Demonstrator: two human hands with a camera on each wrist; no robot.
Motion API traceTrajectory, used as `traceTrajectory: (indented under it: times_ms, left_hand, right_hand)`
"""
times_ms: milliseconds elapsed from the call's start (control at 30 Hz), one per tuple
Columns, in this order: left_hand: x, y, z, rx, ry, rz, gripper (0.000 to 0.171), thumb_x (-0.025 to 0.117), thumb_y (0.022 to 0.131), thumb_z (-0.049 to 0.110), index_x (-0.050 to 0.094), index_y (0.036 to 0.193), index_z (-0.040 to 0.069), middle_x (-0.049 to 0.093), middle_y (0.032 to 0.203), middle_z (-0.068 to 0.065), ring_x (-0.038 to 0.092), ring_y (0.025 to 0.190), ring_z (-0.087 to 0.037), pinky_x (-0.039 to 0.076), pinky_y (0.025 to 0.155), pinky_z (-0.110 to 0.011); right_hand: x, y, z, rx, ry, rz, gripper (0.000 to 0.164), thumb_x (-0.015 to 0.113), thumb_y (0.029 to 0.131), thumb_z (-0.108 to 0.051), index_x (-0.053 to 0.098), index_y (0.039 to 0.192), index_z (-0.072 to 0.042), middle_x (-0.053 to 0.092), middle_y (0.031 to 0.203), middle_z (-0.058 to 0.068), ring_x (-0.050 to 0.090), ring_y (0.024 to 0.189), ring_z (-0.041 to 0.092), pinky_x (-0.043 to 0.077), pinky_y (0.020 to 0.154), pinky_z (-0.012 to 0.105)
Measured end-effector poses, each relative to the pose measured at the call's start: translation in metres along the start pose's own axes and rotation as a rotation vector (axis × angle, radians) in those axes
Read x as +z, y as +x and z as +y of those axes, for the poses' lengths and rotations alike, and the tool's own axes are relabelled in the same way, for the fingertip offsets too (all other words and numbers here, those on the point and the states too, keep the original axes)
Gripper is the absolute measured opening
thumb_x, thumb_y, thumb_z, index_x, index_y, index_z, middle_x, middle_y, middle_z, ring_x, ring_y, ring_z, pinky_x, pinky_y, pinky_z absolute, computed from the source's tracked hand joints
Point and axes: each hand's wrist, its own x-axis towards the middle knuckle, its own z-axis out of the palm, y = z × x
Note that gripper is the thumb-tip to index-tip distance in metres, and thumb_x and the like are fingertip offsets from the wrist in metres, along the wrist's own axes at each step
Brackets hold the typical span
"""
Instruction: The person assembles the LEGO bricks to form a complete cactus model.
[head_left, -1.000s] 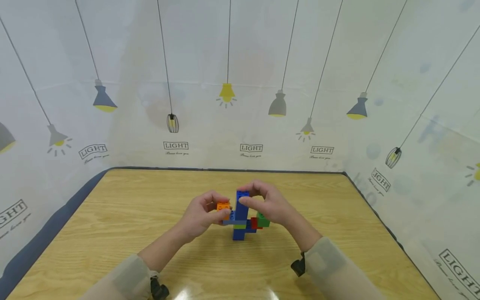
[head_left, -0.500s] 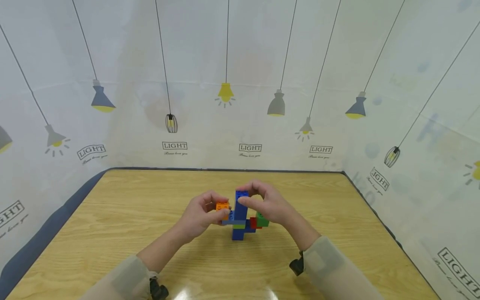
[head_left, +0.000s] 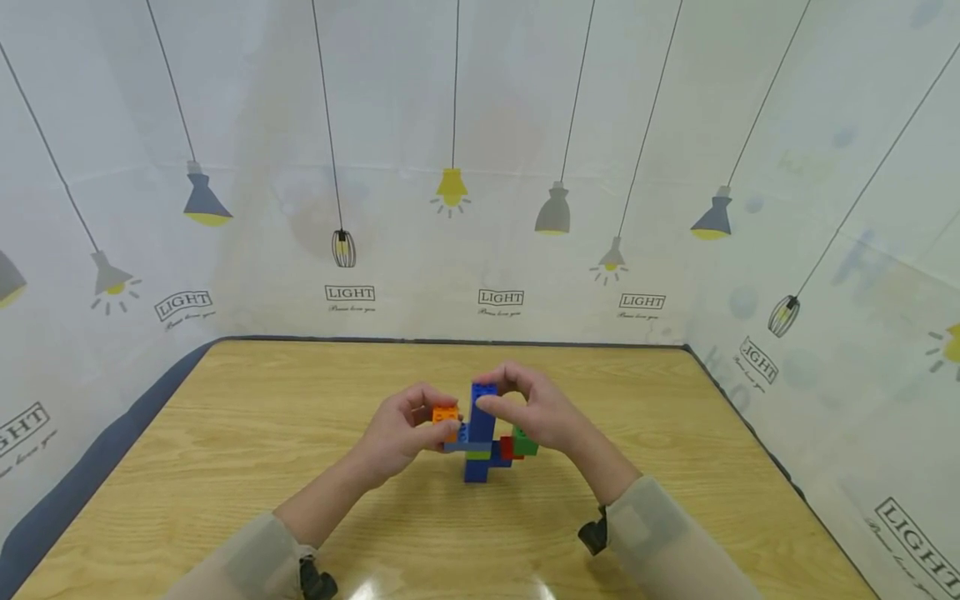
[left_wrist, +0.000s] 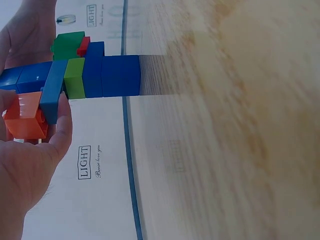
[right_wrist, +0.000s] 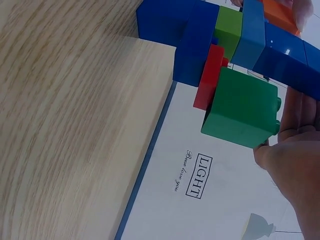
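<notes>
A tower of toy building blocks stands upright on the wooden table (head_left: 300, 400). My left hand (head_left: 390, 433) pinches an orange block (head_left: 446, 413) over the left end of a lighter blue block (left_wrist: 54, 90); studs show between the two in the left wrist view. Thumb and fingers of my right hand (head_left: 543, 410) hold the tall dark blue blocks (head_left: 482, 421) at the top. Beneath are a lime green block (left_wrist: 74, 77) and a dark blue base (head_left: 476, 473). A red block (right_wrist: 209, 77) and a dark green block (right_wrist: 242, 107) extend on the right side, under my right hand.
White fabric walls (head_left: 420, 258) printed with hanging lamps surround the table at the back and sides. A dark edge (head_left: 450, 340) runs along the table's far side. Each sleeve (head_left: 652, 517) has a black wrist camera (head_left: 594, 533) at its cuff.
</notes>
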Motion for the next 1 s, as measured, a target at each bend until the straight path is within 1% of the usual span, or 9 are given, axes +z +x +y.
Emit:
traceTrajectory:
  times_ms: [200, 267, 433, 500, 633, 800, 967, 1000]
  left_hand:
    - [0.0000, 0.0007, -0.0003, -0.001, 0.003, -0.002, 0.030, 0.077, 0.104, 0.015, 0.067, 0.130, 0.002, 0.068, 0.131, -0.021, 0.071, 0.111, -0.024, 0.068, 0.085, -0.036]
    - [-0.0001, 0.0008, -0.0006, 0.002, 0.001, -0.004, 0.033, 0.077, 0.105, 0.016, 0.066, 0.131, 0.000, 0.067, 0.132, -0.024, 0.071, 0.111, -0.024, 0.068, 0.086, -0.036]
    - [0.0001, 0.0006, -0.0003, 0.001, -0.007, -0.009, 0.032, 0.076, 0.105, 0.015, 0.065, 0.131, -0.001, 0.065, 0.134, -0.027, 0.071, 0.110, -0.024, 0.068, 0.085, -0.036]
    - [0.0001, 0.0009, -0.0004, 0.002, -0.006, -0.008, 0.031, 0.076, 0.105, 0.015, 0.066, 0.130, 0.000, 0.066, 0.133, -0.026, 0.072, 0.109, -0.024, 0.068, 0.085, -0.036]
    - [-0.0011, 0.0009, -0.0006, 0.007, 0.000, -0.016, 0.033, 0.076, 0.105, 0.016, 0.065, 0.131, -0.001, 0.067, 0.131, -0.024, 0.072, 0.109, -0.025, 0.069, 0.085, -0.036]
    - [-0.0022, 0.0005, 0.0006, 0.001, -0.005, -0.027, 0.036, 0.077, 0.105, 0.018, 0.064, 0.133, -0.002, 0.068, 0.130, -0.019, 0.071, 0.110, -0.025, 0.069, 0.087, -0.037]
    - [-0.0029, -0.0006, 0.0001, 0.003, -0.014, -0.038, 0.041, 0.076, 0.105, 0.019, 0.061, 0.136, -0.005, 0.068, 0.130, -0.021, 0.071, 0.108, -0.024, 0.069, 0.088, -0.037]
    - [-0.0032, -0.0007, -0.0004, 0.002, -0.016, -0.038, 0.040, 0.076, 0.105, 0.019, 0.062, 0.136, -0.003, 0.067, 0.130, -0.021, 0.071, 0.108, -0.024, 0.068, 0.088, -0.037]
  right_hand:
    - [-0.0004, 0.0007, 0.0002, -0.003, -0.003, -0.001, 0.030, 0.069, 0.108, -0.023, 0.070, 0.133, -0.008, 0.072, 0.118, 0.010, 0.064, 0.113, 0.027, 0.053, 0.106, 0.052]
    - [-0.0007, 0.0007, 0.0002, -0.003, -0.007, -0.003, 0.029, 0.068, 0.108, -0.024, 0.070, 0.133, -0.008, 0.071, 0.118, 0.009, 0.064, 0.113, 0.027, 0.053, 0.106, 0.051]
    - [-0.0016, 0.0000, -0.0005, 0.005, -0.017, -0.014, 0.030, 0.068, 0.109, -0.026, 0.069, 0.133, -0.009, 0.071, 0.118, 0.009, 0.063, 0.113, 0.025, 0.053, 0.103, 0.045]
    - [-0.0021, -0.0006, -0.0019, 0.010, -0.013, -0.018, 0.030, 0.068, 0.109, -0.026, 0.069, 0.134, -0.009, 0.071, 0.119, 0.009, 0.063, 0.114, 0.026, 0.053, 0.103, 0.045]
    - [-0.0024, -0.0007, -0.0023, 0.016, -0.008, -0.027, 0.031, 0.066, 0.110, -0.026, 0.068, 0.135, -0.008, 0.071, 0.120, 0.010, 0.063, 0.116, 0.026, 0.054, 0.104, 0.044]
    - [-0.0034, -0.0018, -0.0043, 0.056, -0.014, -0.035, 0.032, 0.066, 0.110, -0.029, 0.067, 0.137, -0.011, 0.071, 0.123, 0.008, 0.064, 0.119, 0.026, 0.055, 0.104, 0.043]
    - [-0.0032, -0.0020, -0.0035, 0.106, 0.013, -0.034, 0.033, 0.068, 0.110, -0.031, 0.068, 0.139, -0.015, 0.073, 0.127, 0.007, 0.068, 0.122, 0.026, 0.060, 0.103, 0.043]
    - [-0.0029, -0.0022, -0.0039, 0.113, 0.018, -0.033, 0.033, 0.069, 0.109, -0.031, 0.068, 0.139, -0.016, 0.074, 0.127, 0.006, 0.068, 0.122, 0.026, 0.060, 0.103, 0.043]
